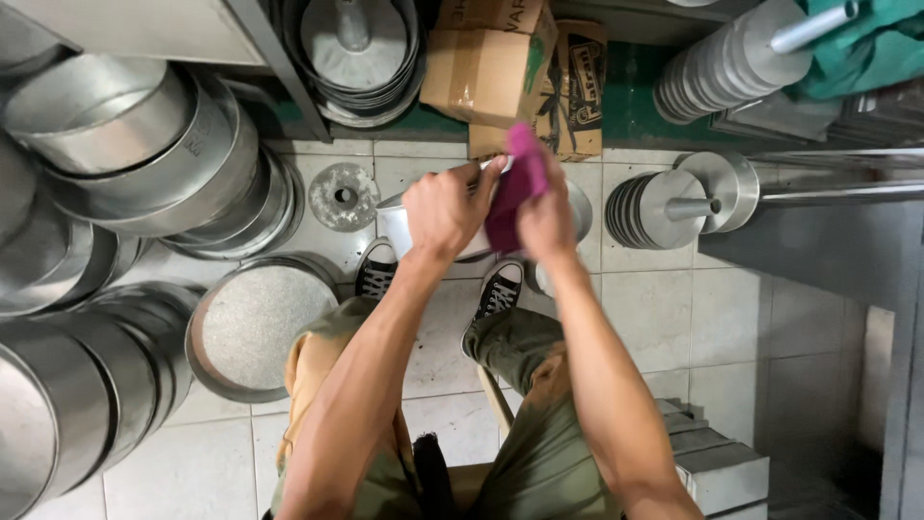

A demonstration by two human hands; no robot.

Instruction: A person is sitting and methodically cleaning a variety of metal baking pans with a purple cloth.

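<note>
Fingers (pixel 478 176) around pan (pixel 395 223) rim

Both bare arms reached forward and came close together. The left hand (pixel 445 210) was curled shut, knuckles up. The right hand (pixel 545 214) was just beside it, fingers bent and closed, wrist tipped a little inward.
</note>
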